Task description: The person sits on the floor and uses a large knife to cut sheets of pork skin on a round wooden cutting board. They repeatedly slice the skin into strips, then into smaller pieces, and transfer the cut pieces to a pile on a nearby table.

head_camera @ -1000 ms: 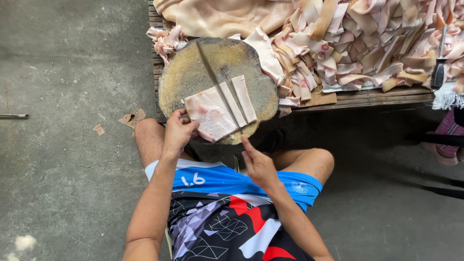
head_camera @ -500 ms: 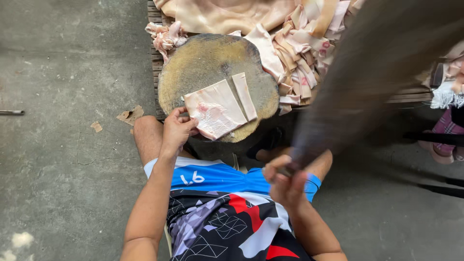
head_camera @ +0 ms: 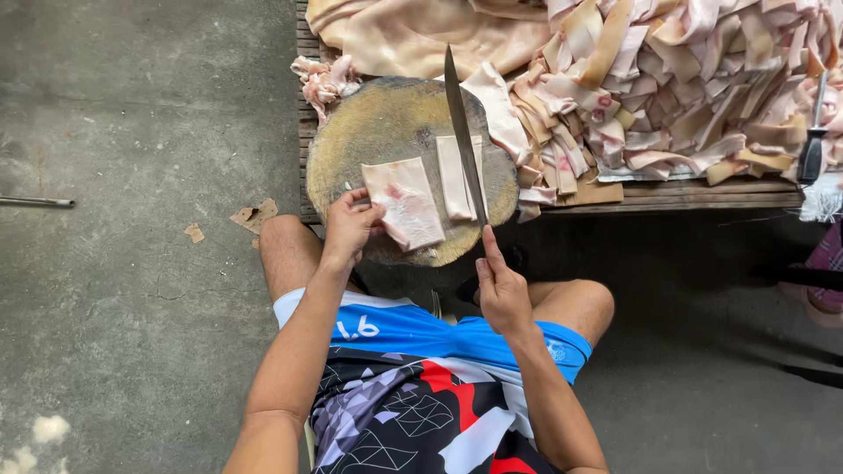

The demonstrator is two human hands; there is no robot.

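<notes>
Head view looks down on a seated person working at a round wooden chopping block (head_camera: 386, 132) set against a low slatted bench (head_camera: 685, 195). On the near part of the block lies a flat pale slab of pork skin (head_camera: 406, 202), with a narrower cut strip (head_camera: 455, 180) just to its right. The left hand (head_camera: 349, 226) pins the slab's near left corner, fingers curled down onto it. The right hand (head_camera: 502, 290) is wrapped tight around the handle of a long knife (head_camera: 464, 132), index finger stretched along it, blade lying over the strip and pointing far. The slab looks soft, limp and greasy, likely to slide under the blade, so a firm press at the edge away from the cut seems wise. A heap of cut skin pieces (head_camera: 667, 79) covers the bench, far right.
</notes>
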